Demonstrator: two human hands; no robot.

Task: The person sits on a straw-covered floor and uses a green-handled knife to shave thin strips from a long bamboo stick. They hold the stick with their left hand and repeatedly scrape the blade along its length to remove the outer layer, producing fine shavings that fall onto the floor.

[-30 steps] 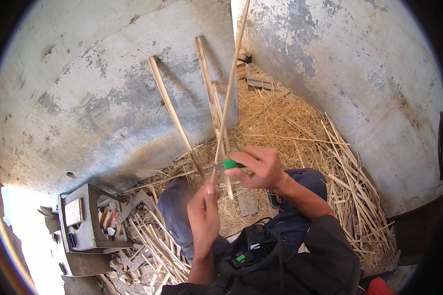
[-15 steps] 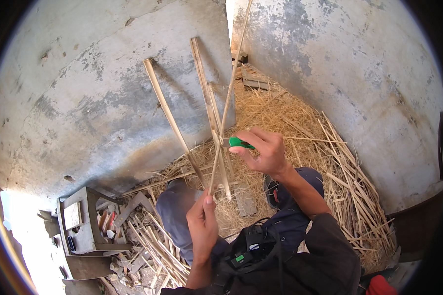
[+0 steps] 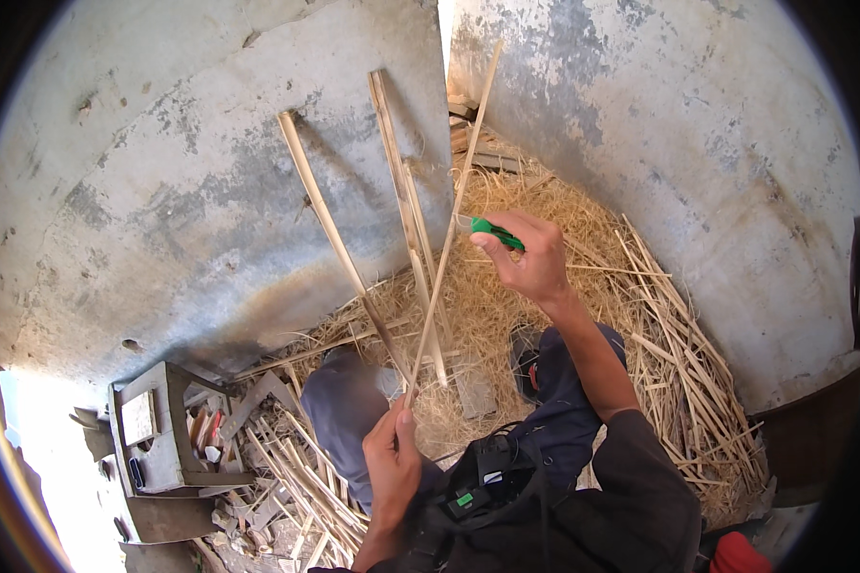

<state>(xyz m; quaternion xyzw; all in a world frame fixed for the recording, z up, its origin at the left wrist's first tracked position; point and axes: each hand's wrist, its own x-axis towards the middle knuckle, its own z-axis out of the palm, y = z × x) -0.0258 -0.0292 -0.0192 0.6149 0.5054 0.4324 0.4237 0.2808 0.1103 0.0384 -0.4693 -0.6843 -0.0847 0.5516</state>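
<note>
Hands work one thin cane strip (image 3: 452, 224) that runs from the lower middle of the frame up to the top, just right of centre. The left hand (image 3: 392, 468), low in the frame, has its fingers closed narrowly around the strip's lower end, pinching it between thumb and fingertips. The right hand (image 3: 530, 253), right of centre and higher up, is curled tight on a green-handled tool (image 3: 495, 232); its tip meets the strip about midway along its length, though the blade itself is too small to make out.

Behind the strip, three more canes (image 3: 406, 215) lean against a grey wall (image 3: 162, 191) that fills the upper left; a second wall (image 3: 688, 124) fills the upper right, and the two meet at a bright gap at top centre. Straw-like shavings (image 3: 583, 286) heap on the ground in the middle, with split strips (image 3: 698, 382) scattered toward the right edge. The person's knees in dark trousers (image 3: 339, 411) show below the hands, and a black pack (image 3: 487, 473) sits at the chest. At lower left stands a small grey box (image 3: 158, 439) with cut offcuts (image 3: 287, 477) lying beside it.
</note>
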